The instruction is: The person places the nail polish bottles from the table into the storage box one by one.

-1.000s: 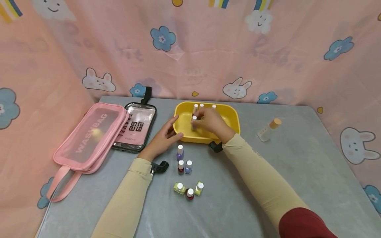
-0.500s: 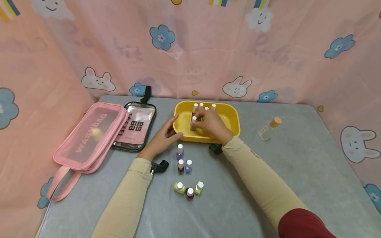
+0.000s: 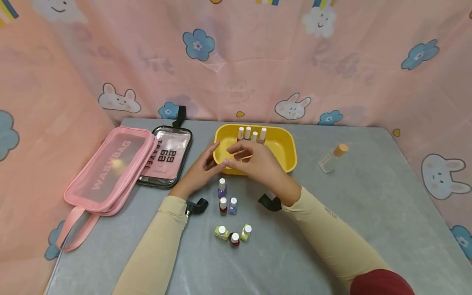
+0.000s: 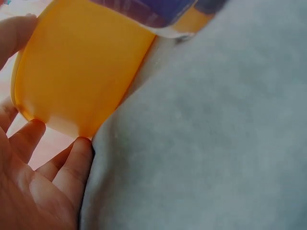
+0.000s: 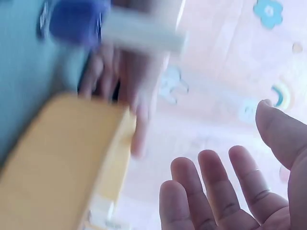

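Observation:
My left hand (image 3: pixel 199 170) grips the left end of a yellow plastic tray (image 3: pixel 289 157). In the left wrist view its fingers (image 4: pixel 72 167) touch the tray's end wall. Over the tray's near side hovers my right hand (image 3: pixel 259 164), fingers apart and holding nothing in the right wrist view. Several nail polish bottles (image 3: pixel 262 135) with white caps stand along the tray's far side; the right hand hides part of the inside. In front of the tray are a purple nail polish (image 3: pixel 222 188), a dark red one (image 3: pixel 223 206) and a light blue one (image 3: pixel 233 206).
Nearer me are two yellow-green nail polishes (image 3: pixel 221 232) and a red one (image 3: pixel 234 239). To the left, a pink wash bag (image 3: pixel 110 172) overlaps a black-edged clear pouch (image 3: pixel 167 155). A frosted bottle with a wooden-look cap (image 3: pixel 333 158) is on the right.
My right hand has let go of a white-capped bottle inside the tray, spread its fingers and drawn back toward me. The left hand stays on the tray.

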The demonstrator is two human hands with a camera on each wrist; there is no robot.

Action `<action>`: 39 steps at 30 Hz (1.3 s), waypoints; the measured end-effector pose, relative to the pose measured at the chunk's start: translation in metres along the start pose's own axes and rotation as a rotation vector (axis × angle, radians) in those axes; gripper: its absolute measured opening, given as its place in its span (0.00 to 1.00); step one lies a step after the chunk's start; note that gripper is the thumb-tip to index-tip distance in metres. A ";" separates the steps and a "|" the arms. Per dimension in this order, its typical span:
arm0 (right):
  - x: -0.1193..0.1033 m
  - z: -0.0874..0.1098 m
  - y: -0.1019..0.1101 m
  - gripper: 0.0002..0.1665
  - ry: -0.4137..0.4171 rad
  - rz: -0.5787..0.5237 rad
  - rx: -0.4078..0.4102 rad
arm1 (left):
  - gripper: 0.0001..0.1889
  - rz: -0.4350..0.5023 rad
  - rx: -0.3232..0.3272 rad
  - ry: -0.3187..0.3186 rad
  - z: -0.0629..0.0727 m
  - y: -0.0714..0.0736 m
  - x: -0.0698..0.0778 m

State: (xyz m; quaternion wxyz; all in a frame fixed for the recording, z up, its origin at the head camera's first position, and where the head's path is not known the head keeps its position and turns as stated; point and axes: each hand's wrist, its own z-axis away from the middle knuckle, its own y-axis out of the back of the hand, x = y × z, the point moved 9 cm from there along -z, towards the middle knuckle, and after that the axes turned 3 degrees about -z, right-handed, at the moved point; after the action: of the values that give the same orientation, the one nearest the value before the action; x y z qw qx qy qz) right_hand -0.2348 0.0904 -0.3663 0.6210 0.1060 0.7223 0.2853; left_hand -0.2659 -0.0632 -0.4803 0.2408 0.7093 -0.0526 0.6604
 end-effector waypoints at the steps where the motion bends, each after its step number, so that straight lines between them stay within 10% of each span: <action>1: 0.000 0.004 -0.005 0.21 0.007 -0.010 -0.016 | 0.42 0.003 0.000 -0.001 0.000 0.000 0.000; 17: 0.026 0.023 -0.057 0.18 -0.039 -0.016 -0.200 | 0.41 0.014 0.010 -0.024 -0.002 0.000 -0.003; 39: 0.043 0.021 -0.060 0.07 0.013 -0.031 -0.120 | 0.41 0.006 0.015 -0.045 0.000 -0.001 0.004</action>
State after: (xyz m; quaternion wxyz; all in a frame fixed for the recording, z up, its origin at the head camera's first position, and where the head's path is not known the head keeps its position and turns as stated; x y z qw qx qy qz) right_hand -0.2117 0.0693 -0.4359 0.6258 0.0554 0.7095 0.3192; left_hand -0.2655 -0.0617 -0.4770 0.2324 0.7254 -0.0551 0.6455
